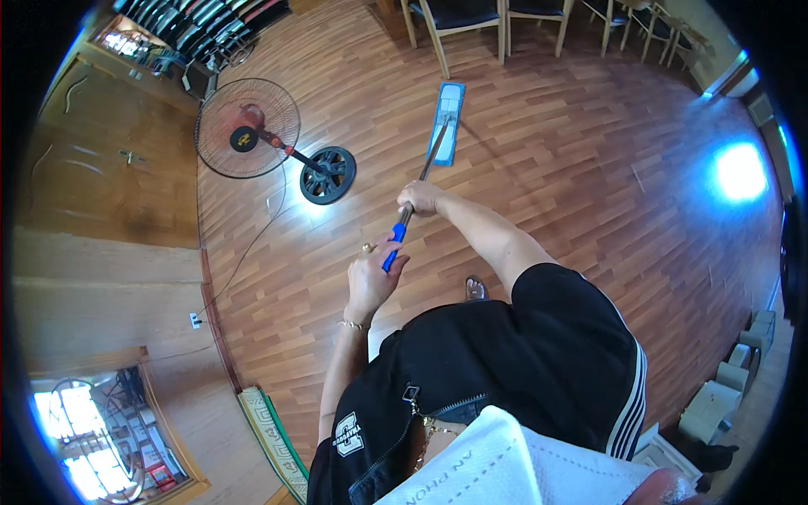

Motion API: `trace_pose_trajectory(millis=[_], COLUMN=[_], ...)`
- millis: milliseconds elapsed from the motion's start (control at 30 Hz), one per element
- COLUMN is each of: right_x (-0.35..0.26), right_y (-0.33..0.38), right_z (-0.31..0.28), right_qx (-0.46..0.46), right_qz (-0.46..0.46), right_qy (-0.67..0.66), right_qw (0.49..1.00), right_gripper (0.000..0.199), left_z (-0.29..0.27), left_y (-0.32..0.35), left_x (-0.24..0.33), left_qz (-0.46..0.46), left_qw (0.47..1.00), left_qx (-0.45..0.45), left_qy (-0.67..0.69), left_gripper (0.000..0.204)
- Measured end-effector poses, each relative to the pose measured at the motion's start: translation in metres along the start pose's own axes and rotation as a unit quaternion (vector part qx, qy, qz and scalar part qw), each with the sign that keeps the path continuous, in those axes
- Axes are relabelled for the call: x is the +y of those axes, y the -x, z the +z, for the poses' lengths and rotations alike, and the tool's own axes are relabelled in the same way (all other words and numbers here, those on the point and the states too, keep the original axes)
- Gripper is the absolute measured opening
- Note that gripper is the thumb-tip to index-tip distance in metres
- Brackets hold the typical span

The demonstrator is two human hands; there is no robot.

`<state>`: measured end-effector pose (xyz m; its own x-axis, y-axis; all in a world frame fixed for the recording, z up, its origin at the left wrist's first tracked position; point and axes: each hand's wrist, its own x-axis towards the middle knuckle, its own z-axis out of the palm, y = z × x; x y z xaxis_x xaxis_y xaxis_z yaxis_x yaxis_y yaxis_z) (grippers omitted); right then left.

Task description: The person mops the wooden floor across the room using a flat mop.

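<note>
Seen from the head camera, a flat mop (433, 157) stretches across the wood-patterned floor (555, 185) to the right of a standing fan (244, 139). Its mop head (449, 103), a long white plate edged by a blue pad, lies flat on the floor, well apart from the fan's round black base (328, 176). The shaft slants up from there toward the person and ends in a blue grip (397, 232), right of the fan and nearer the body.

The right hand (423, 199), to the right of the fan base and nearer the person, has its fingers wrapped round the metal shaft just beyond the blue grip. The left hand (371, 276), closer to the body than the fan and the other hand, has its fingers curled about the blue grip near its end; how firmly they press cannot be told. It wears a ring and a bracelet (354, 325).

Left of the fan is a wooden door (126, 160); beyond the fan and to its right stand dark-seated wooden chairs (459, 15). A thin cord (252, 250) runs between the fan and a white wall outlet (195, 321). Nearer the person than the fan lies a patterned, green-edged mat (268, 438). A sandalled foot (475, 289) shows to the fan's right, beside the black top (522, 362).
</note>
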<state>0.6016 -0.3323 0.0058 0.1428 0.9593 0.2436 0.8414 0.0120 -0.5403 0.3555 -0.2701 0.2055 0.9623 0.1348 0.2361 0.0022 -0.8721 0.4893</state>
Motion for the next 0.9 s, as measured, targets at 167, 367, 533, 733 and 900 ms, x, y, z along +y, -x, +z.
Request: trace_pose_trajectory(millis=[167,367,533,733,900], right_x=[0.017,0.032,0.017,-0.076,-0.144], right_y=[0.051,0.155,0.240,0.323,0.371], right_z=[-0.047,-0.085,-0.095,-0.115,-0.093], right_qx=[0.054,0.143,0.244,0.265,0.303], right_qz=[0.090,0.209,0.263,0.402,0.458], right_qy=[0.021,0.047,0.065,0.096,0.095], right_qw=[0.994,0.966,0.931,0.871,0.830], right_gripper=[0.029,0.035,0.036,0.025,0.031], left_z=[0.032,0.078,0.107,0.120,0.114], left_y=[-0.043,-0.091,-0.115,-0.111,-0.096], left_x=[0.009,0.043,0.083,0.142,0.184], left_qz=[0.019,0.146,0.215,0.296,0.378], left_qw=[0.998,0.973,0.921,0.784,0.692], left_qx=[-0.018,-0.089,-0.186,-0.337,-0.402], left_qy=[0.059,0.153,0.267,0.429,0.465], left_gripper=[0.020,0.024,0.018,0.012,0.025])
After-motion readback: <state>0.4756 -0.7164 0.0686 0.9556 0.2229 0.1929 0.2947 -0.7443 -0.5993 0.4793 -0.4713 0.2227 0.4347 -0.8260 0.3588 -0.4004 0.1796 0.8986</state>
